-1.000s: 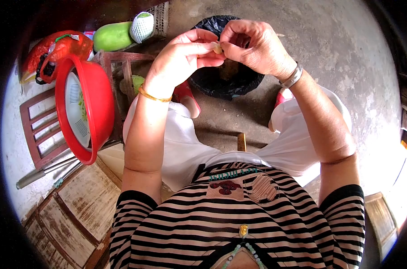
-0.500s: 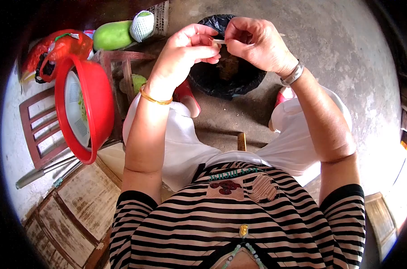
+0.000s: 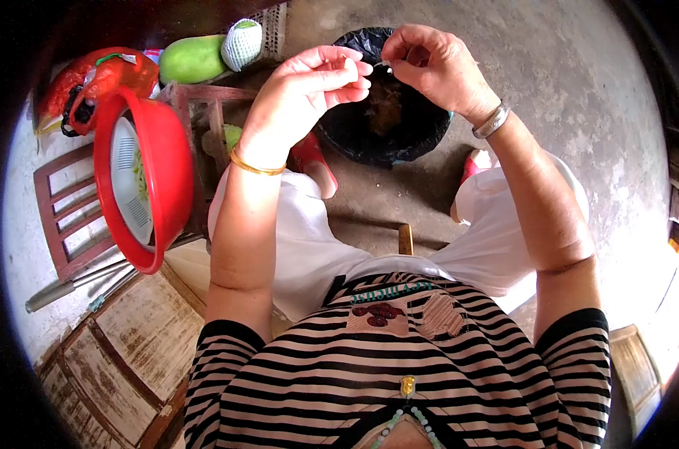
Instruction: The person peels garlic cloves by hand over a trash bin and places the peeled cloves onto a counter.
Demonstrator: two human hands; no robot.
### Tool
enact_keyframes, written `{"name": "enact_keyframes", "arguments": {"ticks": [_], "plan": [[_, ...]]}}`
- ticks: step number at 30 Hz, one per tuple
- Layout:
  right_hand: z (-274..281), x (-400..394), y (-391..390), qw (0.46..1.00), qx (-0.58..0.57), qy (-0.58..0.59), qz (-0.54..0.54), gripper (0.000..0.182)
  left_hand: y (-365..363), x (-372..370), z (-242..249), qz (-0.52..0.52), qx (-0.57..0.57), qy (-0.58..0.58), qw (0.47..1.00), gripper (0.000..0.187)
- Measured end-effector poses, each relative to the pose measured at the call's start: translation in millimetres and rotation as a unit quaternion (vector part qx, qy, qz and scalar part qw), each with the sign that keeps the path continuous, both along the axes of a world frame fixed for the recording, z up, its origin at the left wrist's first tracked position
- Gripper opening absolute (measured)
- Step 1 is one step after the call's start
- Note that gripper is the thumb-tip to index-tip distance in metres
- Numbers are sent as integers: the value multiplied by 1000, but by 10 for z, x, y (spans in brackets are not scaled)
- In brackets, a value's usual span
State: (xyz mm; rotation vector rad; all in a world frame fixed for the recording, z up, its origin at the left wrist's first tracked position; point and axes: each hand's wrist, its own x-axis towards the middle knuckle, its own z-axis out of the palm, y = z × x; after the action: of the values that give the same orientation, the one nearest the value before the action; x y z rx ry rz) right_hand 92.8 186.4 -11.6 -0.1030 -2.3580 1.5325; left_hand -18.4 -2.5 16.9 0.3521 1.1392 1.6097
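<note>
My left hand (image 3: 309, 84), with a gold bangle at the wrist, is closed in a pinch on something too small to make out. To its right, my right hand (image 3: 440, 71), wearing a silver bracelet, pinches the end of a small pale piece (image 3: 385, 66). A narrow gap separates the two hands. Both are above a round bin lined with a black plastic bag (image 3: 421, 135), which has brownish scraps (image 3: 384, 108) inside.
On the left, a red basin (image 3: 176, 179) holds a white basket (image 3: 130, 183) with green pieces. Behind it are a red bag (image 3: 122, 71), a green gourd (image 3: 192, 60) and a fruit in a foam net (image 3: 242, 45). A wooden chair (image 3: 74, 209) stands at far left.
My hands have drawn slightly apart, and the fingers of my left hand have closed further. The pale piece that was between both hands now shows only at my right fingertips.
</note>
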Motion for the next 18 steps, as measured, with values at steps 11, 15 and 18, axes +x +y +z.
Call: {"name": "enact_keyframes", "arguments": {"ticks": [11, 15, 18], "plan": [[27, -2, -51, 998, -67, -7, 7, 12, 16, -15, 48, 13, -13, -43, 999, 23], [85, 36, -68, 994, -100, -6, 36, 11, 29, -3, 38, 22, -20, -18, 999, 23], [109, 60, -93, 994, -106, -11, 33, 10, 12, -38, -50, 9, 9, -21, 1000, 25]]}}
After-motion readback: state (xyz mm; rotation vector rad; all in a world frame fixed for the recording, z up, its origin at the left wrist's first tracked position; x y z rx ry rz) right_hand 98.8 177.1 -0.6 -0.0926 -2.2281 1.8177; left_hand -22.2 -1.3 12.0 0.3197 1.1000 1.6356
